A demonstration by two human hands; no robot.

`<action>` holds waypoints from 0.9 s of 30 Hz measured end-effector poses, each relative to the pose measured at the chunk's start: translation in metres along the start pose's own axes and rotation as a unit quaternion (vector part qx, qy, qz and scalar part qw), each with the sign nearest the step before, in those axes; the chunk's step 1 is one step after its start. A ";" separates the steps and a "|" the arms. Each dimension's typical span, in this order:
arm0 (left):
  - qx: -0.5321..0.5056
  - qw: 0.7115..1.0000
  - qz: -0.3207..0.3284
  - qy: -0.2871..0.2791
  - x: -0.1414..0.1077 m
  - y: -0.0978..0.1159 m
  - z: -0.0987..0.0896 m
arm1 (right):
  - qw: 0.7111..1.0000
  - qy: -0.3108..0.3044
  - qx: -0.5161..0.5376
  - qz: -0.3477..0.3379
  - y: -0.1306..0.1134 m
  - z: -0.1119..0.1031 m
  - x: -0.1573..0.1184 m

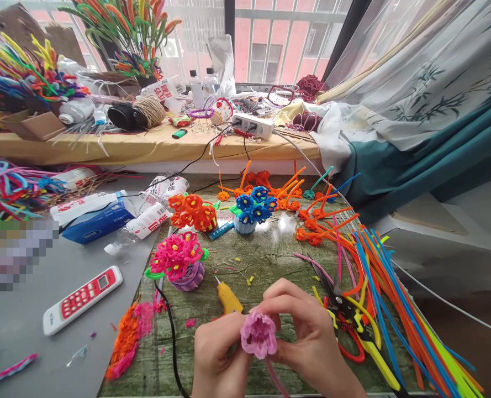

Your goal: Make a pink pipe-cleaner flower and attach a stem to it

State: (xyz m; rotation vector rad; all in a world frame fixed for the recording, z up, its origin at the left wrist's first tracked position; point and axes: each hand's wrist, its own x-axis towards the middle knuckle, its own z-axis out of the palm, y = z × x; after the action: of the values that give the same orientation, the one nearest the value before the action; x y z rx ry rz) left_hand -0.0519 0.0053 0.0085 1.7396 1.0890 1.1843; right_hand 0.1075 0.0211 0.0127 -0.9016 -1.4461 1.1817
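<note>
Between my two hands is a pink pipe-cleaner flower [258, 335], its ruffled cup facing up and a pink stem hanging below it. My left hand [220, 351] has its fingers closed at the flower's left side. On the other side, the thumb and bent fingers of my right hand [305, 331] pinch its edge. Just behind my hands lies a yellow glue gun [228, 297], its tip pointing away from me. Scissors and yellow-handled pliers [348, 315] rest to the right of my right hand.
Finished flower pots in pink [179, 260], orange [193, 213] and blue [251, 210] stand ahead. Loose pipe cleaners [411, 315] fan out at right. Orange flowers [311, 232] lie behind. A black cord [173, 331] runs at left, near a remote [83, 298].
</note>
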 end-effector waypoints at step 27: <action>0.127 0.983 0.128 0.012 0.004 0.005 -0.005 | 0.941 0.000 0.174 0.291 -0.021 -0.018 0.005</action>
State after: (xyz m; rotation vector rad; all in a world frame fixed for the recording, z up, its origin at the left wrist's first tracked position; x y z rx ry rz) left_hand -0.0549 0.0073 0.0158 2.1190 1.0936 1.2666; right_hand 0.1251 0.0240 0.0344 -1.1069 -0.9357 1.8048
